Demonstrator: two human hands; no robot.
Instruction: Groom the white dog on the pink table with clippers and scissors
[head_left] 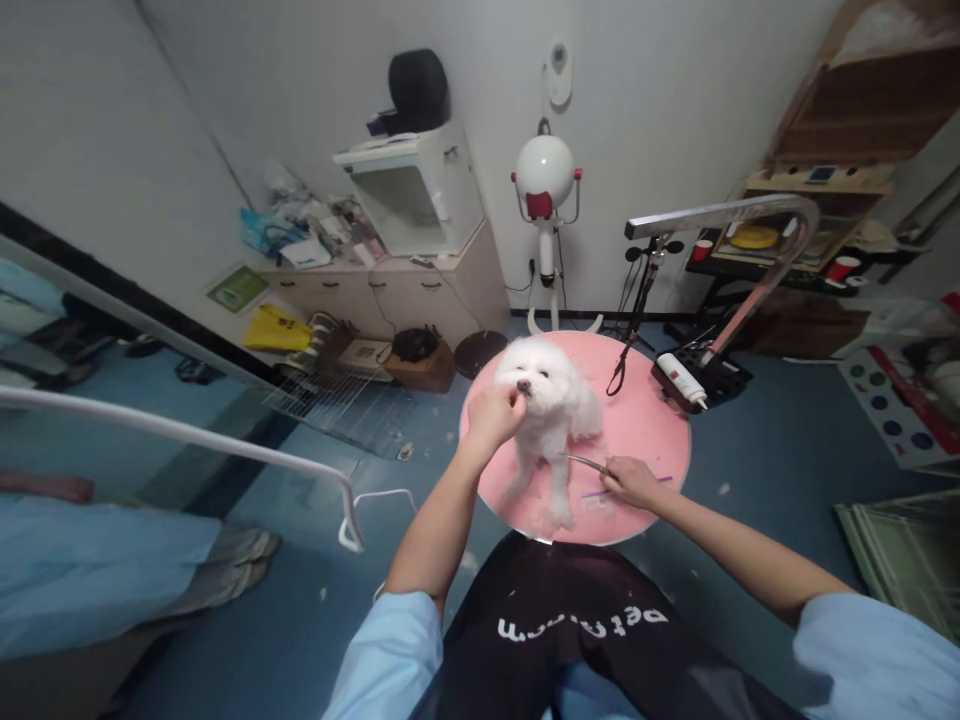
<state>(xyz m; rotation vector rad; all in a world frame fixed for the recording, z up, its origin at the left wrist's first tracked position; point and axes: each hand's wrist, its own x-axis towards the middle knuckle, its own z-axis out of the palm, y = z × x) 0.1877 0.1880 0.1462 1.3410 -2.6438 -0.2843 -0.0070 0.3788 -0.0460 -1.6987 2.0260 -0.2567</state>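
A fluffy white dog (559, 395) sits on a round pink grooming table (652, 440), facing me. My left hand (495, 415) is closed at the dog's muzzle, its fingers gripping the fur beside the nose. In my right hand (630, 483) is a pair of grooming scissors (585, 461), the blades pointing left toward the dog's chest and front leg. Under that hand a thin purple comb (595, 493) lies on the tabletop, partly hidden by the fingers. Cut tufts of white fur are scattered around the dog's paws.
A metal grooming arm (720, 215) with a black loop (616, 378) rises at the table's right, beside a black holder with a white bottle (681, 380). A white stand dryer (545, 175) is behind. Left are a white rail (187, 428) and another person in blue (97, 560).
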